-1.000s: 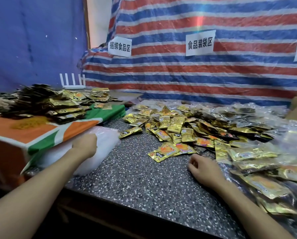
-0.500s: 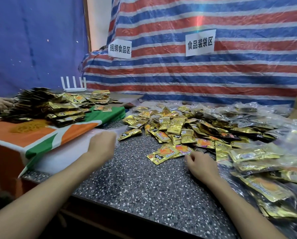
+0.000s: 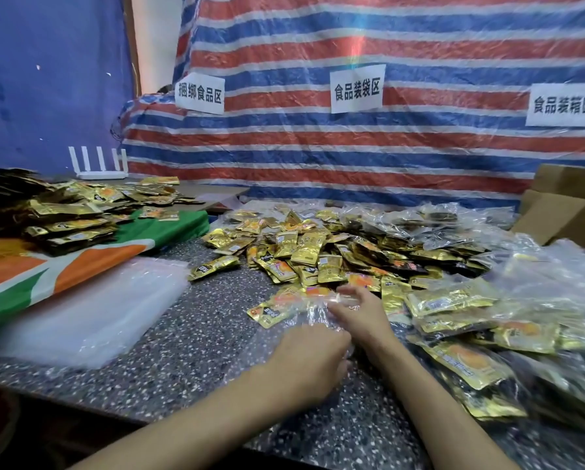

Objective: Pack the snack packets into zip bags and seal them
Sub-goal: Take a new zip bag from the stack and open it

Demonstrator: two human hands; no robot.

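Note:
A clear zip bag (image 3: 301,315) lies on the speckled table just in front of the loose gold snack packets (image 3: 304,252). My left hand (image 3: 309,359) grips the bag's near edge with curled fingers. My right hand (image 3: 360,317) holds the bag's far part beside it, fingers stretched toward the nearest packets (image 3: 270,310). A stack of empty clear zip bags (image 3: 97,310) lies at the left. Filled bags of packets (image 3: 471,320) pile up at the right.
Another heap of gold packets (image 3: 64,212) rests on an orange, white and green cloth (image 3: 91,262) at the left. Cardboard boxes (image 3: 562,212) stand at the far right. A striped tarp with paper signs (image 3: 355,88) forms the back wall. A white router (image 3: 97,164) sits behind.
My left hand left the stack of empty bags and came right to the middle with a clear bag. My right hand now holds that bag too, near the closest packets.

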